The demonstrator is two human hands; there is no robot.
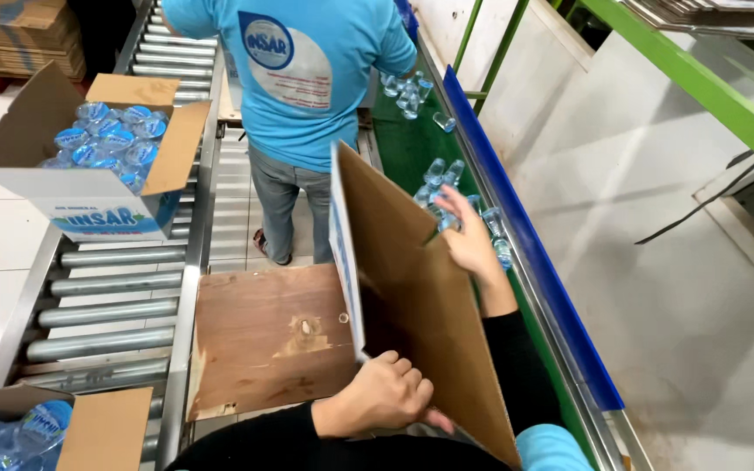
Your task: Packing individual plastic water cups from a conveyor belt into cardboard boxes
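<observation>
Empty cardboard box [421, 288] gripped at its near edge by left hand [381, 392], right hand [464, 235] spread open, laid on water cups [447, 179] at far right

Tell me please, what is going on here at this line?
A person holds an open cardboard box with the left hand and reaches the right hand to sealed water cups on the green belt. A co-worker in blue stands ahead. A box full of cups sits on the rollers.
</observation>
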